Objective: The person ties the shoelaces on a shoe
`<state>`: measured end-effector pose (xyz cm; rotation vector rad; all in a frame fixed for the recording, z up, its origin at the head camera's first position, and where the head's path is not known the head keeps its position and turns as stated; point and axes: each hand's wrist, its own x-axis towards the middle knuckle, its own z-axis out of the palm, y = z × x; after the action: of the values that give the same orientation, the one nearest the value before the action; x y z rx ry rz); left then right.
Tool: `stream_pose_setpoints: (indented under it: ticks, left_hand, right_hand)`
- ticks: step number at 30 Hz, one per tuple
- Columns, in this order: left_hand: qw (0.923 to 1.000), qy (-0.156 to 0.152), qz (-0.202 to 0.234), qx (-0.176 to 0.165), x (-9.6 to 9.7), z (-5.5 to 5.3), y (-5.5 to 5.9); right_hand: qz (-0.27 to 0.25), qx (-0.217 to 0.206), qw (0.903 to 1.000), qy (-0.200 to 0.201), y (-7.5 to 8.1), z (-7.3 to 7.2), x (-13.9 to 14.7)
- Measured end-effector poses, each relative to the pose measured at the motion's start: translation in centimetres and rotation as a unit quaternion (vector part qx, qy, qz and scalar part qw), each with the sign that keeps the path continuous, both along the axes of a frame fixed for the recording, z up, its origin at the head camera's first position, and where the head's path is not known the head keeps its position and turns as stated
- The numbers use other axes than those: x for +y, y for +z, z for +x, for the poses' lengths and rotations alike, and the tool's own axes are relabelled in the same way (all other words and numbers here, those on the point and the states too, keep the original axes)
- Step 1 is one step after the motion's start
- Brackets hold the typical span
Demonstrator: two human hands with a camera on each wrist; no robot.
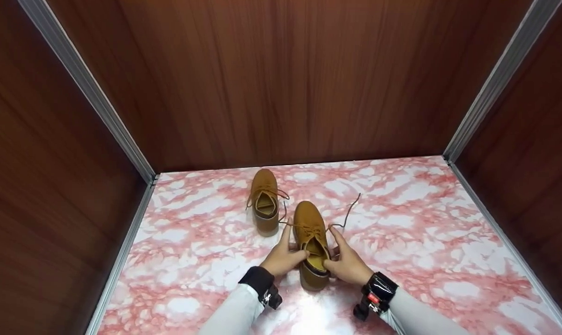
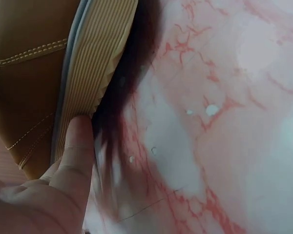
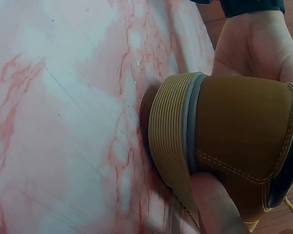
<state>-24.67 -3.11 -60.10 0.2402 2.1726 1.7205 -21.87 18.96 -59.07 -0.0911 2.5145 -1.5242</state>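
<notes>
two hands (image 1: 281, 260) (image 1: 351, 266) gripping shoe (image 1: 308, 216), pink-marbled surface (image 1: 429, 237), brown walls (image 1: 281, 83)

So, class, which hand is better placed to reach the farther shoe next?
Probably the left hand: the farther shoe stands just ahead of it, whereas the right hand is across the nearer shoe.

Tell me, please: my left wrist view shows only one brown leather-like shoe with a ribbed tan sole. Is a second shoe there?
Observer: Yes, a matching brown leather-like shoe stands to the left of your shoe and farther forward.
Operator: Where is the right hand?
Observer: The bare right hand holds your shoe by its right side.
Operator: How do this shoe's laces lie?
Observer: The ends of its thin brown laces spread out to both sides.
</notes>
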Motion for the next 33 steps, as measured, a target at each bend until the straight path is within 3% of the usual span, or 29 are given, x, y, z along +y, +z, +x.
stream_pose_setpoints:
  ticks: [9, 15, 21, 33]
  left_hand:
    - [0.9999, 0.0, 0.007, -0.01, -0.2, -0.1, 0.1]
    - [0.9975, 0.003, 0.055, -0.045, -0.4, -0.2, 0.0]
    - [0.9992, -0.011, 0.025, -0.028, -0.8, -0.4, -0.2]
    - [0.9987, -0.024, 0.026, -0.037, -1.0, -0.4, -0.5]
  right_hand:
    - [-0.014, -0.004, 0.9999, 0.0, 0.1, -0.2, -0.1]
    - [-0.008, 0.002, 0.9999, 0.007, 0.2, -0.3, -0.1]
    - [-0.004, -0.005, 1.0, 0.005, 0.0, -0.6, -0.2]
    - [-0.044, -0.047, 0.9977, 0.023, 0.1, -0.6, 0.0]
